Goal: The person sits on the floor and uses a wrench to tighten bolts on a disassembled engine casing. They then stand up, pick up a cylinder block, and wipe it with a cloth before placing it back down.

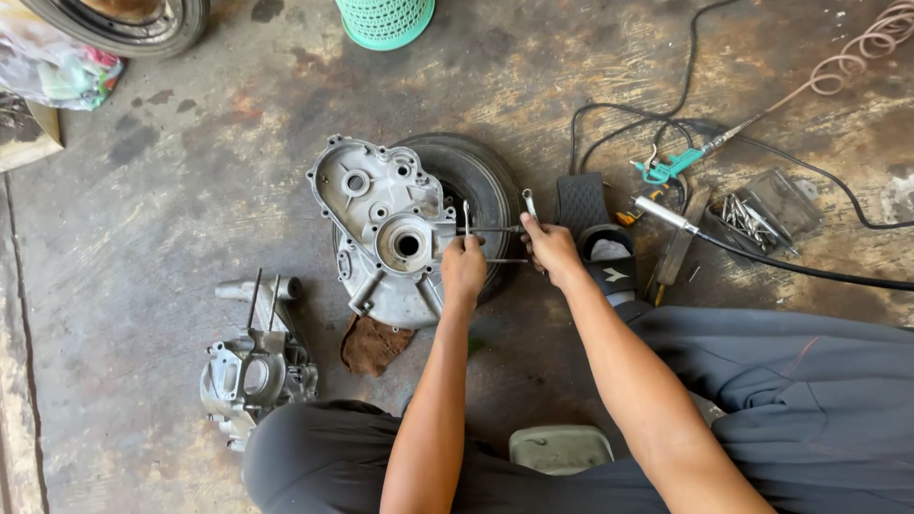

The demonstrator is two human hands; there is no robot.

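Head view looks straight down on a stained concrete floor (190,190), where an aluminium engine crankcase half (386,228) lies flat on a small black tyre (481,186), its long axis running from upper left to lower right, its open bearing bore facing up; thin metal studs (495,229) stick out of its right edge and point level toward the right; the left hand (464,266) is curled shut at that edge of the case, closed around a slim wrench (466,217) whose end stands up above the knuckles; the right hand (550,246) sits just beside it, fingers wrapped tight on a second spanner (528,202) whose open end points up and away from the person; whether either tool sits on a nut I cannot tell. A brown rag (373,345) lies under the case's near corner; a second crankcase half (255,366) rests near the left knee; a black sandal (595,233), a teal air blow gun (671,167) and a clear box of screws (762,214) lie to the right.
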